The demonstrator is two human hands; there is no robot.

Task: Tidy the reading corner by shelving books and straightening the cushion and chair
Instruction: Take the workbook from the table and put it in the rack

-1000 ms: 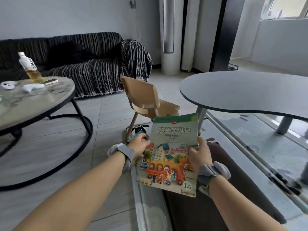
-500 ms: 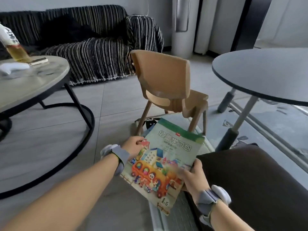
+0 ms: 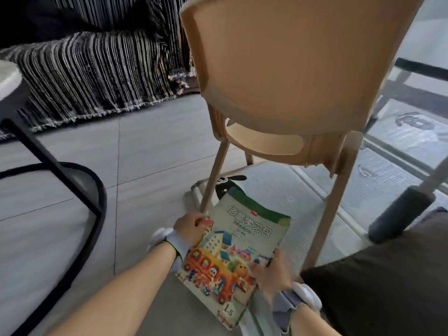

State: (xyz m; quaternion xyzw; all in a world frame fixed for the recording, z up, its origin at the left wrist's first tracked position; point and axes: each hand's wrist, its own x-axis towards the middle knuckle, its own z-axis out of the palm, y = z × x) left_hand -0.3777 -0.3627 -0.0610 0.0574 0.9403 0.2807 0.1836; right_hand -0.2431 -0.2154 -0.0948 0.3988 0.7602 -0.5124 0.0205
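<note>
- Closer now than half a second ago, the small tan wooden child's chair (image 3: 286,76) fills the upper frame with its curved back towards the camera; the person has leaned in and down, so the round tables have slid almost out of view.
- Draped over the sofa behind, the black-and-white striped throw (image 3: 97,69) hangs to the grey tiled floor, well apart from the hands.
- At lower right a dark brown cushion (image 3: 378,282) lies on the pale patterned floor mat (image 3: 278,183), just beside the chair's rear leg; it looks not yet straightened.
- Lower and flatter than before, the green-topped children's picture book with a cartoon bus cover (image 3: 237,248) sits between the chair's legs, just above the mat, over another book that shows a black cartoon figure.
- Left hand (image 3: 191,226) grips the book's left edge, fingers curled around it, close to the chair's front leg.
- Right hand (image 3: 271,270) pinches the lower right edge, thumb on the cover, fingers hidden beneath.
- Judgement: the book is being gathered with the one under it, so shelving has not begun; no shelf is in view.
</note>
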